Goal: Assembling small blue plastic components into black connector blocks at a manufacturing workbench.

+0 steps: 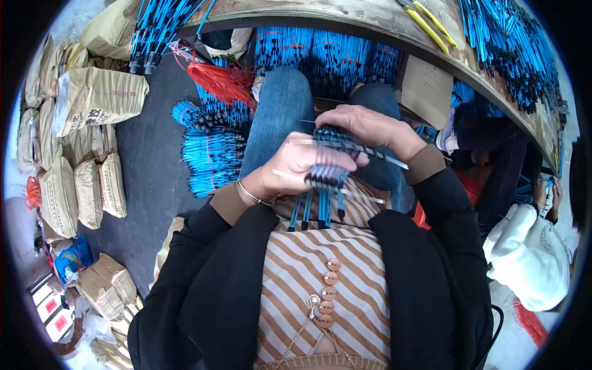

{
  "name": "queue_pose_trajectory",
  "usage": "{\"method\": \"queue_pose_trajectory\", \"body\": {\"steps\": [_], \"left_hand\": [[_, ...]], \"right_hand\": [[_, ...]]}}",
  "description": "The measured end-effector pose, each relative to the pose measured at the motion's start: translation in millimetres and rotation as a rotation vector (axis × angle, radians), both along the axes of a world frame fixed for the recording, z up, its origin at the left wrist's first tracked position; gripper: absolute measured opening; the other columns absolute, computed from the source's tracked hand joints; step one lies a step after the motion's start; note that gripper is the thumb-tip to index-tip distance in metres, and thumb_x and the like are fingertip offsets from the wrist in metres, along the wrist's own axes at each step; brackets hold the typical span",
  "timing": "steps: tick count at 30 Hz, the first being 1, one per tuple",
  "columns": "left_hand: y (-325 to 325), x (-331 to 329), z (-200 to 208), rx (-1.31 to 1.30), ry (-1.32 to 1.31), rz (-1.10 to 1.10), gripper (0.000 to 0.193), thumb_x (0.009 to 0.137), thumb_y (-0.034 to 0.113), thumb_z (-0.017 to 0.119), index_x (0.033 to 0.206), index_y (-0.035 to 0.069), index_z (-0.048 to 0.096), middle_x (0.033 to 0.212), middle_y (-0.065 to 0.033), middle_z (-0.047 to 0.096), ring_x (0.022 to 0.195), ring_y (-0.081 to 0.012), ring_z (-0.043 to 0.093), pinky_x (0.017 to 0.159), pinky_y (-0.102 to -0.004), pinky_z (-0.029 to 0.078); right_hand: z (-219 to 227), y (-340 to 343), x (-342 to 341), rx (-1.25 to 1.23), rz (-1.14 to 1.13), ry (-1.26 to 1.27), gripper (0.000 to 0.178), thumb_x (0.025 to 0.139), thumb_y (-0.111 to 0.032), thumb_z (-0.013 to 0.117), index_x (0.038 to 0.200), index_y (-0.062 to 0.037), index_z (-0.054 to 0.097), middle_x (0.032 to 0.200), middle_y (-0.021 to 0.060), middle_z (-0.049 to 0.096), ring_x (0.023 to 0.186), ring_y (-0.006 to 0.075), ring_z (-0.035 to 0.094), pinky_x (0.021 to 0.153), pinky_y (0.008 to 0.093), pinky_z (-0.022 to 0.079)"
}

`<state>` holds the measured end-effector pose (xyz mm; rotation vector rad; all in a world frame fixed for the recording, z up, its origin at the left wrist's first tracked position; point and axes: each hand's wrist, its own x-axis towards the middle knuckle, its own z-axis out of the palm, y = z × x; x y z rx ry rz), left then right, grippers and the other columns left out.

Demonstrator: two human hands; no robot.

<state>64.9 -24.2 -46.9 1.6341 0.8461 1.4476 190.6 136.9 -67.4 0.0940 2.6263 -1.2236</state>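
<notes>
A bundle of thin blue rods with black ends (325, 177) is held over my lap, some rods sticking out toward my chest at uneven lengths. My left hand (308, 157) is wrapped round the bundle, its fingers partly smeared by motion. On the far right side of the bundle, my right hand (364, 126) bends its fingers over the black ends. Pale flat strips (391, 159) lie across the bundle and stick out past both hands. What the right fingertips pinch is hidden behind the bundle.
A curved worktable edge (345, 13) runs ahead, with yellow-handled pliers (428, 28) and blue rod heaps (512, 49). Red ties (222, 80) hang left of my knee. Tied bundles (213, 154) lie on the floor. Paper sacks (98, 102) stand left; another person's white sleeve (524, 246) is right.
</notes>
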Motion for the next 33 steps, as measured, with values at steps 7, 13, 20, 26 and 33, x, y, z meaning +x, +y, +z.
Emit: {"method": "queue_pose_trajectory", "body": {"steps": [7,13,20,26,33], "left_hand": [[46,-8,-17,-0.424,-0.429,0.179,0.02,0.084,-0.003,0.058,0.103,0.0,0.064,0.091,-0.0081,0.068,0.081,-0.015,0.064,0.075,-0.0251,0.051],[71,-7,-4,-0.562,-0.551,0.153,0.019,0.084,-0.003,0.059,0.102,0.0,0.065,0.092,-0.0093,0.068,0.079,-0.014,0.063,0.073,-0.0228,0.051],[93,2,15,-0.714,-0.536,0.155,0.021,0.083,-0.004,0.059,0.104,0.0,0.062,0.094,-0.0101,0.066,0.083,-0.0157,0.063,0.076,-0.0236,0.05],[87,2,30,-0.764,-0.3,0.141,0.029,0.082,-0.004,0.059,0.11,0.001,0.058,0.098,-0.0088,0.065,0.086,-0.0153,0.061,0.08,-0.0247,0.048],[59,-3,10,-0.497,-0.429,0.327,0.037,0.08,-0.004,0.06,0.116,0.002,0.056,0.099,-0.007,0.065,0.085,-0.0112,0.06,0.078,-0.0238,0.048]], "right_hand": [[-51,18,15,0.027,-0.102,0.037,0.039,0.069,0.003,0.058,0.107,-0.0047,0.05,0.098,0.0079,0.061,0.075,0.0203,0.056,0.071,0.0344,0.047],[-1,37,24,-0.334,-0.256,0.309,0.042,0.072,0.004,0.058,0.111,-0.0031,0.046,0.098,0.0099,0.061,0.077,0.0184,0.057,0.069,0.0324,0.046],[10,8,11,-0.645,-0.762,0.47,0.046,0.07,0.001,0.065,0.111,0.0003,0.044,0.098,0.0156,0.062,0.081,0.0214,0.062,0.066,0.0302,0.049],[-1,-12,1,-0.314,-1.039,0.706,0.052,0.068,-0.005,0.072,0.111,0.0009,0.043,0.09,0.0152,0.064,0.073,0.0228,0.063,0.06,0.0318,0.05],[14,-21,-2,-0.145,-1.155,0.714,0.055,0.067,-0.008,0.075,0.111,0.0006,0.044,0.084,0.0141,0.066,0.066,0.0251,0.064,0.058,0.0337,0.05]]}}
